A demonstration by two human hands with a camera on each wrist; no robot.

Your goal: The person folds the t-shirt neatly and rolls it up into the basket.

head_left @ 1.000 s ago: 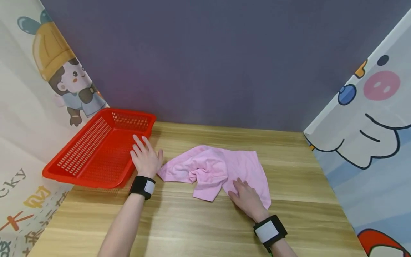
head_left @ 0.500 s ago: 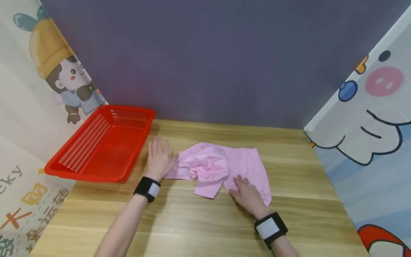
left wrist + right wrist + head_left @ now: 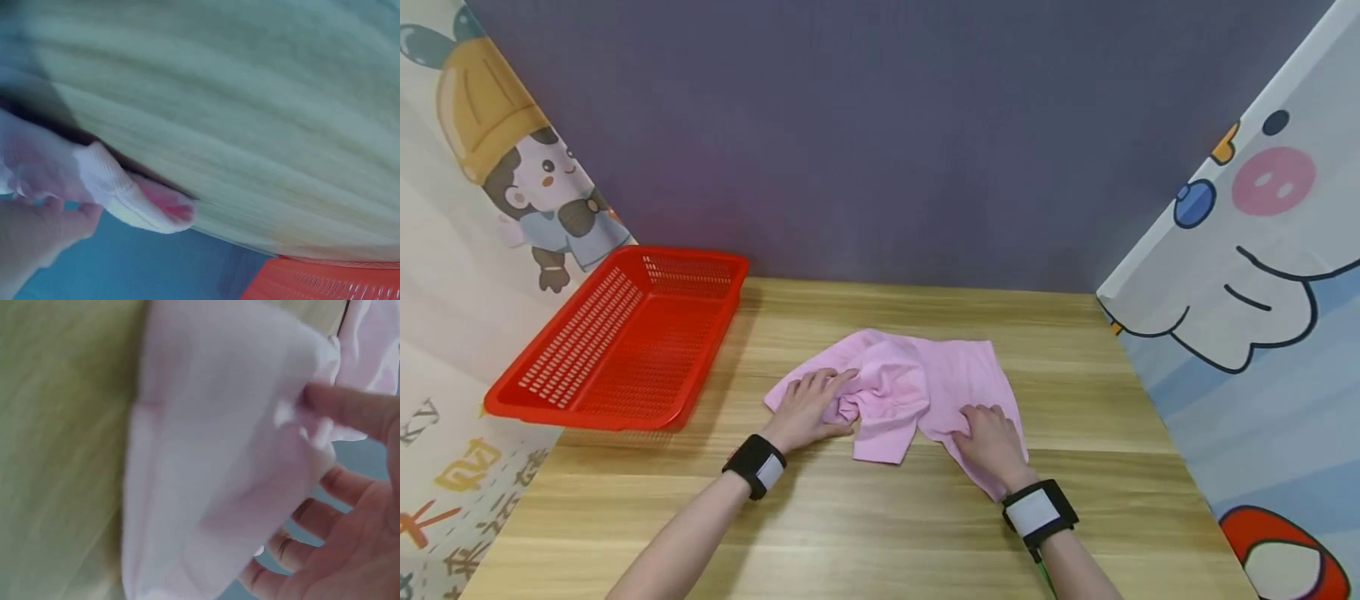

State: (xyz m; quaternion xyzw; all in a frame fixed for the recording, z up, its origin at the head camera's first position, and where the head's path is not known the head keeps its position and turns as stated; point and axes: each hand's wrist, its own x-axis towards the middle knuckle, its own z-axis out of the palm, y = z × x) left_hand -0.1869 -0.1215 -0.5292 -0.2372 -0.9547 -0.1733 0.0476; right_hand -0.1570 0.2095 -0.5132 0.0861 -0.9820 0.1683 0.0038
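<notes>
A pink garment [image 3: 958, 375] of soft cloth lies crumpled in the middle of the wooden table, its left part bunched and its right part flatter. My left hand [image 3: 808, 410] rests on the bunched left part with fingers spread and thumb apart. In the left wrist view, those fingertips touch the garment [image 3: 47, 162], close to a ribbed end with a pinker inside. With my right hand [image 3: 992, 442] I pinch the near edge of the right part. The right wrist view shows the thumb on the cloth [image 3: 212, 444] and the other fingers behind it.
A red plastic basket [image 3: 718, 346] with slotted walls stands at the table's left, a short way from the left hand. The wooden table [image 3: 865, 533] ends at a dark grey panel [image 3: 880, 150] behind. Printed sheets with cartoon figures flank both sides.
My left hand has moved right, from beside the basket onto the garment's left part. My right hand has gone from resting on the cloth to pinching its near edge, which is now slightly gathered.
</notes>
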